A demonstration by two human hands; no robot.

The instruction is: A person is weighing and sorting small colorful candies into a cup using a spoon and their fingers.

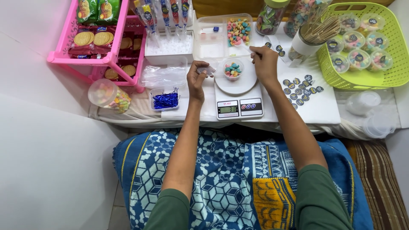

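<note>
A small clear lid (208, 69) is pinched between the fingers of the left hand (196, 78), just left of a small clear cup (233, 69) part filled with coloured candy, which is set on the round pan of a white kitchen scale (238, 97). The right hand (265, 63) is closed on a thin tool whose kind cannot be told, its tip held above the cup. Behind the scale, more coloured candy is kept in a clear tray (221, 36). A sheet of dark round stickers (301, 90) is laid to the right, and filled, lidded cups are gathered in a green basket (385, 74). Blue twist ties are held in a small box (165, 100) at the left
</note>
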